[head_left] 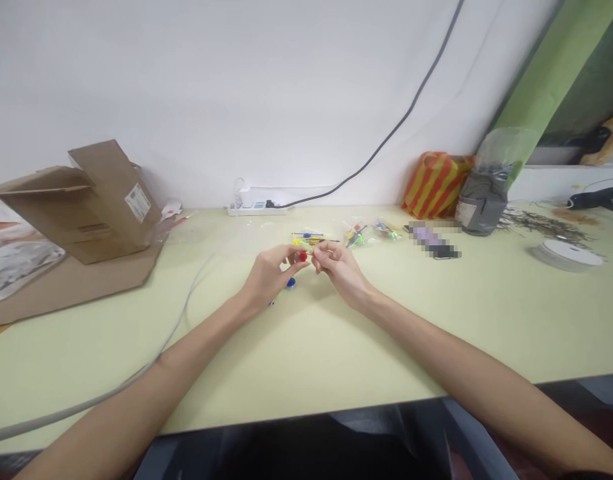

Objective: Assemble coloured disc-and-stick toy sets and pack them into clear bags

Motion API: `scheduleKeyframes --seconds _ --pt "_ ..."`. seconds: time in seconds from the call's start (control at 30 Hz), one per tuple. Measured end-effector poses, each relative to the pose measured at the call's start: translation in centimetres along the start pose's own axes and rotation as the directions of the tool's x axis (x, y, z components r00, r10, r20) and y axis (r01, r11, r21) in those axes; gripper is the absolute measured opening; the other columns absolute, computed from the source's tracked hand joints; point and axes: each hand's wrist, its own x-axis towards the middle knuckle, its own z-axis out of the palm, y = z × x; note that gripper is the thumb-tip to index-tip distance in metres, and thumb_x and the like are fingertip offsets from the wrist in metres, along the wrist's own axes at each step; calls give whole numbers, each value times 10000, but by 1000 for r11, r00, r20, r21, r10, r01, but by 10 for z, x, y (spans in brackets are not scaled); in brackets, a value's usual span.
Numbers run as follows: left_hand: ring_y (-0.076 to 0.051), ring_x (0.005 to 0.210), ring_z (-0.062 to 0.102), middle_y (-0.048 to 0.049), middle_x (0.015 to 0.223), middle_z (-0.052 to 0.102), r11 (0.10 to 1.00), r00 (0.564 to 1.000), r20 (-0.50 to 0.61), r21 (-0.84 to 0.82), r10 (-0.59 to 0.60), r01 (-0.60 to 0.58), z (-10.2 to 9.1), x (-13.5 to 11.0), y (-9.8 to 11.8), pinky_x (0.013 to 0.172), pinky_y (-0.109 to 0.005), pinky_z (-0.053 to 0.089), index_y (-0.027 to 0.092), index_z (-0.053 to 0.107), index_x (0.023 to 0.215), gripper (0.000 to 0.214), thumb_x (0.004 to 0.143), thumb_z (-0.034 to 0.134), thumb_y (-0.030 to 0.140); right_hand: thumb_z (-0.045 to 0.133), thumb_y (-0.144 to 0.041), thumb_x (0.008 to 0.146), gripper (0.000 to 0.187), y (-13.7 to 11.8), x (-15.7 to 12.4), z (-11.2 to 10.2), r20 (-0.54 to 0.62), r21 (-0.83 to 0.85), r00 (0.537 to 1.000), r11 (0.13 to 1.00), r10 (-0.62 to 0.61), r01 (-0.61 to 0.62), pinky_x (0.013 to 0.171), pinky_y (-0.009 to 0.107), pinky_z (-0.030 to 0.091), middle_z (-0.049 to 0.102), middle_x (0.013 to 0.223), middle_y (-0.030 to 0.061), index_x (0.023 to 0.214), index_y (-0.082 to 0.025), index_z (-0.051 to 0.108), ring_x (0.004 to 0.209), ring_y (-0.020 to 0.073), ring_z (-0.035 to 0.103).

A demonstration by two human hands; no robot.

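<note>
- left hand [271, 275] and right hand [340, 268] together above the table, fingertips nearly meeting, both pinching
- small red piece [303, 257] at the left fingertips, thin pale stick [318, 253] in the right fingertips, running to the red piece; exact grip too small to tell
- blue round part [290, 283] on the table just under the left hand
- loose coloured sticks [309, 239] just beyond the hands, small plastic bags of colourful parts [356, 235] beside them
- pale yellow table [306, 360] under everything
- further back: power strip [256, 209], cardboard box [106, 207] at left, striped orange-yellow bag [436, 185], grey pouch [482, 201], white spool [566, 257] at right
</note>
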Motion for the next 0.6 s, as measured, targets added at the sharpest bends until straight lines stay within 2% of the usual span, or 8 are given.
scheduleKeyframes --seconds 0.17,0.33,0.47,0.6 --pt "-125 657 617 -11 799 723 982 994 37 -156 -104 108 4 -2 11 631 -241 508 203 747 979 247 910 642 416 769 -572 760 437 -6 -2 2 34 -20 999 1000 -7 8 531 256 272 524 544 -55 789 -192 557 499 87 371" --pt "-179 774 697 -39 834 743 930 975 45 -295 -217 221 2 -2 16 657 -264 536 180 725 1052 290 888 666 411 753 -605 764 462 -5 0 -1 77 -68 997 998 14 -9 474 249 229 502 492 -68 792 -196 542 437 75 339" --pt "-181 779 701 -38 852 749 942 975 45 -251 -217 221 -2 -1 15 695 -279 532 181 725 1046 281 879 678 402 722 -624 785 463 0 0 -3 141 -109 990 994 11 4 459 243 258 492 480 -68 788 -192 556 427 76 346" --pt "-165 749 682 -21 812 732 971 986 49 -173 -157 164 -3 -3 13 729 -281 522 188 723 1029 255 903 647 396 709 -631 794 465 3 -1 -2 121 -116 993 993 -10 25 442 234 256 480 473 -75 781 -200 535 413 74 337"
